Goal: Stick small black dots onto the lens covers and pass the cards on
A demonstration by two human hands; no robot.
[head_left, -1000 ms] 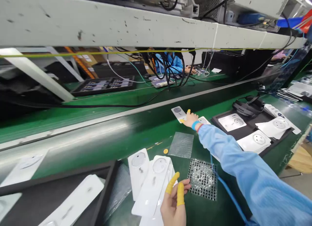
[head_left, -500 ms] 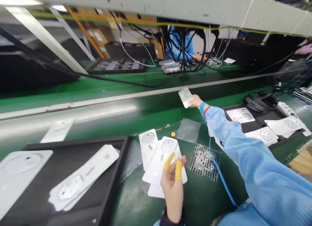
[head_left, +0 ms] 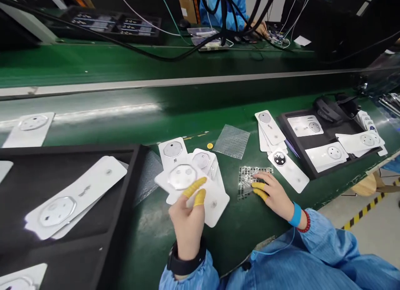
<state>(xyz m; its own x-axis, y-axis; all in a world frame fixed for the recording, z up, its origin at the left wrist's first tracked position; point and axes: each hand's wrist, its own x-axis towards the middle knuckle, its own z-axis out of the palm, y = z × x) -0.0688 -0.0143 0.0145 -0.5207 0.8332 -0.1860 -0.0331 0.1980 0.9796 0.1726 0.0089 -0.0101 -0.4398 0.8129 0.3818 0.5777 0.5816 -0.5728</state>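
My left hand (head_left: 187, 217), with yellow finger cots, grips a fanned bunch of white socket face plates (head_left: 183, 177) that have round clear-filmed faces. My right hand (head_left: 271, 194), also wearing yellow cots, rests its fingertips on a clear sheet of small black-dotted pieces (head_left: 250, 181). Just beyond that hand lies a white plate with a black round insert (head_left: 287, 169). A small stack of white plates (head_left: 269, 129) sits farther up, and whether my right fingers pinch anything is hidden.
A black tray (head_left: 131, 198) with long white plates sits at the left. Another black tray (head_left: 295, 131) at the right holds white socket plates and a dark headset-like item. A bubble-film square (head_left: 231, 141) and a gold disc (head_left: 210, 146) lie on the green bench. A co-worker's hand (head_left: 261, 29) works beyond the cables.
My right hand has come back toward me from the far side and no longer holds a white plate. The view has tilted down, and the left hand's plates have fanned out.
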